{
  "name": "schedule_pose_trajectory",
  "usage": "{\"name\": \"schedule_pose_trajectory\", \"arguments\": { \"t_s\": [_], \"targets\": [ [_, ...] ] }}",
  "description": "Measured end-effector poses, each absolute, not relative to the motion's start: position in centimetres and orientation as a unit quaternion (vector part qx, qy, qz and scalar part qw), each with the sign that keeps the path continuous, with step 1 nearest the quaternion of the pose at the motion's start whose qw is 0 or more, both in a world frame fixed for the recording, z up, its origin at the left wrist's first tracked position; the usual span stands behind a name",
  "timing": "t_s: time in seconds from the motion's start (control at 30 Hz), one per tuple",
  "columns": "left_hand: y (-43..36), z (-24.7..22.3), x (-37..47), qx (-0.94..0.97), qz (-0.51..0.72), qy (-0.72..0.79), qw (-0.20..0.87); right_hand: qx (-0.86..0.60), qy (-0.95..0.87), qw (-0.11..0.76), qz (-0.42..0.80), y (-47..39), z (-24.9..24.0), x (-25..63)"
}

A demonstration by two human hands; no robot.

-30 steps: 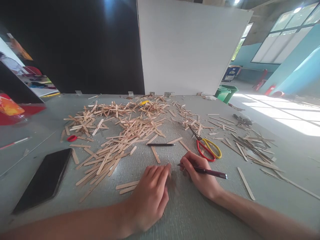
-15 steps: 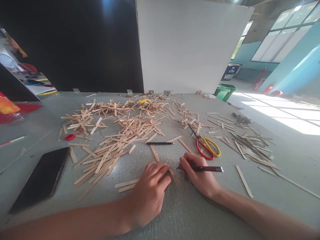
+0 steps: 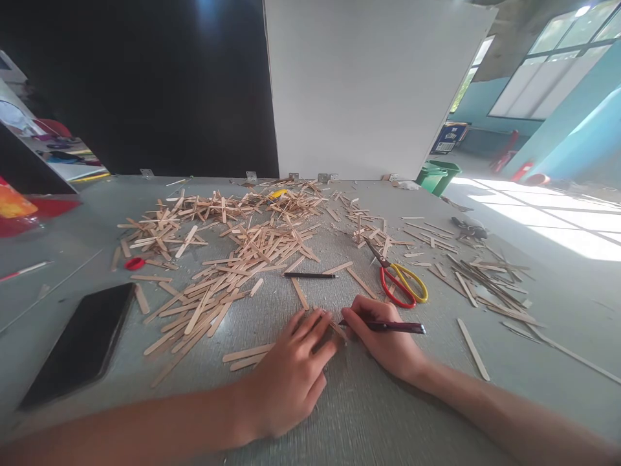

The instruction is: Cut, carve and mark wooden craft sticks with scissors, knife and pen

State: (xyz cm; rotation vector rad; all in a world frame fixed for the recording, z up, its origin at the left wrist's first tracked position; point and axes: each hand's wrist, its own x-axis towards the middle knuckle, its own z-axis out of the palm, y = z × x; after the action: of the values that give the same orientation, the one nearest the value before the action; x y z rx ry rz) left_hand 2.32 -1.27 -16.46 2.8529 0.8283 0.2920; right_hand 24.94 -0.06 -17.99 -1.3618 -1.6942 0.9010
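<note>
My left hand point(image 3: 294, 369) lies on the grey tabletop with its fingers bent, holding down a wooden craft stick point(image 3: 338, 330) whose end sticks out past the fingertips. Most of that stick is hidden under the fingers. In a writing-like grip, my right hand point(image 3: 381, 333) is closed around a slim, dark-red, pen-shaped tool point(image 3: 400, 327) with a silver end. Its pointed tip is beside the stick; whether it touches is too small to tell. Two craft sticks point(image 3: 246, 353) lie left of my left hand. A black pen-like stick point(image 3: 310, 276) rests beyond both hands.
Loose craft sticks point(image 3: 262, 249) are heaped across the table's middle and left. Scissors point(image 3: 403, 285) with red and yellow handles lie beyond my right hand. A phone point(image 3: 80, 343) and red ring point(image 3: 134, 263) lie left, thin strips point(image 3: 490, 285) right. Upright panels point(image 3: 359, 90) border the back.
My right hand and its tool have shifted slightly left, nearer to my left hand. The left fingers have moved a little forward and right over the craft stick.
</note>
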Motion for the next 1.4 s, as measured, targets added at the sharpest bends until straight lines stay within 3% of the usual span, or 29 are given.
{"name": "schedule_pose_trajectory", "arguments": {
  "t_s": [1.4],
  "targets": [
    [-1.09, -16.66, 2.5, 0.959, 0.096, 0.257, 0.076, -0.505, -0.729, 0.362, 0.286, -0.14, -18.06, 24.94]
  ]
}}
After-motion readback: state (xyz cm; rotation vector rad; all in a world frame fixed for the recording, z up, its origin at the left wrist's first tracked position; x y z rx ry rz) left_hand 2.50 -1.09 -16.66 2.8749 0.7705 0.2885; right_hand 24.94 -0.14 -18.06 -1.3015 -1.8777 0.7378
